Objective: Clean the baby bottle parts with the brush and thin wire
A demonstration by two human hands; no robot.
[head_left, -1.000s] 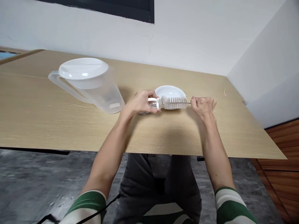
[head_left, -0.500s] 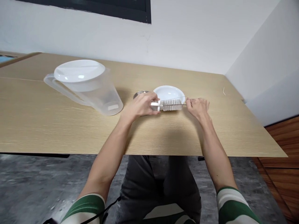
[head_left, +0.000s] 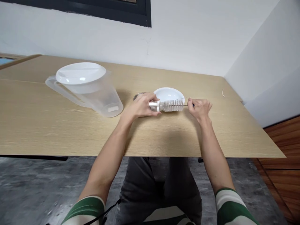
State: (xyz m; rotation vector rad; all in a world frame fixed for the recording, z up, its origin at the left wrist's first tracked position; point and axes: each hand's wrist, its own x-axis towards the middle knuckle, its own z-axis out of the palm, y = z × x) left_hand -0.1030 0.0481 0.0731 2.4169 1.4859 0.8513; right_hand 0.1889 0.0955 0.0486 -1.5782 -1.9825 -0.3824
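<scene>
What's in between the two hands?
The head view shows a bristle brush between the left hand, which holds a clear container with a white ring, and the right hand, which grips the wire stem. A white bowl sits behind.

Before you: one table (head_left: 65, 134), light wood-grain top, spanning the middle of the frame, faint seam at left. On it you have: one translucent pitcher (head_left: 99, 98), upright, white-lidded, handle leftward, left of centre; one shallow white bowl (head_left: 167, 92), centre; one round metal-rimmed item (head_left: 136, 96), mostly hidden, just left of the bowl; one thin, bent white strip (head_left: 223, 93), right.
</scene>
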